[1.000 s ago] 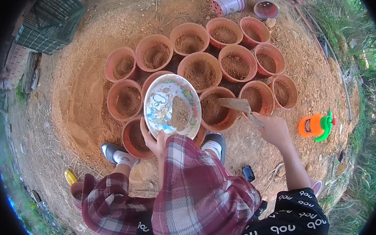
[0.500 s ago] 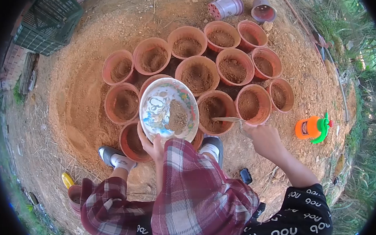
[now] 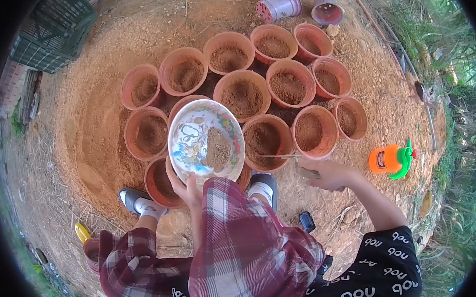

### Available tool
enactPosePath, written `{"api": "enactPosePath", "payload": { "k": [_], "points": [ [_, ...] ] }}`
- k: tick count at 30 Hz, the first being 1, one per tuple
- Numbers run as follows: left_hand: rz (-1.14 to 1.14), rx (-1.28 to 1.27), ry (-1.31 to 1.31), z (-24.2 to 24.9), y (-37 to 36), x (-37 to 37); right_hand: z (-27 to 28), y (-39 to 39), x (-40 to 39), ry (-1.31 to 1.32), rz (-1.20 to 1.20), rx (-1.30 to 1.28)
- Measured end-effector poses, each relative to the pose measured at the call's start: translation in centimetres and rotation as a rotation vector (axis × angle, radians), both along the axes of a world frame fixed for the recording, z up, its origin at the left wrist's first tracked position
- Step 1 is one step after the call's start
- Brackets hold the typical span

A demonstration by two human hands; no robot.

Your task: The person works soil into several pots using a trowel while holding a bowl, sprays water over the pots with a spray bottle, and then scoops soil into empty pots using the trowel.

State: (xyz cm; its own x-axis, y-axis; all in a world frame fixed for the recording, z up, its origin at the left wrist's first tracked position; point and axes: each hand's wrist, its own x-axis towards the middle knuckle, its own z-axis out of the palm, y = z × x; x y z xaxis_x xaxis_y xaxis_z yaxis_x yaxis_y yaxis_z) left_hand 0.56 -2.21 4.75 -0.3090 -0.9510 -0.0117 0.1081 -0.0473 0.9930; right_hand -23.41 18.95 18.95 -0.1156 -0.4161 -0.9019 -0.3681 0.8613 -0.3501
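While the left hand (image 3: 188, 193) clamped its fingers on the bowl (image 3: 185, 132), the right hand (image 3: 333, 176) gripped the trowel (image 3: 307, 172) in curled fingers, blade (image 3: 275, 156) across 1 pot (image 3: 285, 133), seemingly working soil (image 3: 262, 139), a level wrist called for next

An outdoor plot, like a garden or nursery; bare, stony soil (image 3: 95, 43) with scattered dry straw; rows of soil-filled pots (image 3: 241, 95); green plants (image 3: 456, 59) along the right; a plastic crate (image 3: 54, 34) far left, beside brickwork (image 3: 9, 86).
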Motion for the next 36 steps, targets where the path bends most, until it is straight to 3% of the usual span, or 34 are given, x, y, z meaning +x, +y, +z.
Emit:
{"api": "enactPosePath", "payload": {
  "k": [2,4,8,11,13,17,24,30,32,36],
  "points": [
    [-0.004,0.053,0.05,0.5,0.0,-0.5,-0.9,0.7,-0.1,0.107,0.108,-0.001],
    [0.011,0.023,-0.047,1.6,0.2,-0.8,-4.6,2.2,0.2,0.473,0.53,-0.309],
    [-0.023,-0.067,-0.073,0.9,-0.2,-0.5,-5.2,1.0,2.8,0.457,0.523,-0.122],
    [0.01,-0.029,-0.113,1.0,0.3,-0.6,-6.0,2.3,5.1,0.482,0.345,-0.156],
    [0.043,0.075,0.048,0.5,0.2,-0.6,-6.9,3.0,6.9,0.486,0.137,-0.038],
    [0.056,0.04,-0.033,-0.7,0.2,0.1,-11.0,6.6,9.7,0.627,0.016,-0.246],
    [0.038,0.004,-0.015,0.4,0.2,-0.4,-9.9,6.6,10.9,0.694,-0.002,-0.273],
    [-0.002,-0.055,-0.072,1.3,0.5,-0.9,-4.6,3.4,6.2,0.696,-0.025,-0.25],
    [-0.006,-0.075,-0.069,1.1,0.5,-0.9,-3.7,2.2,4.4,0.749,0.115,-0.245],
    [0.015,-0.065,-0.087,1.3,0.6,-1.0,-9.5,0.1,1.7,0.676,0.135,-0.284]
  ]
}}
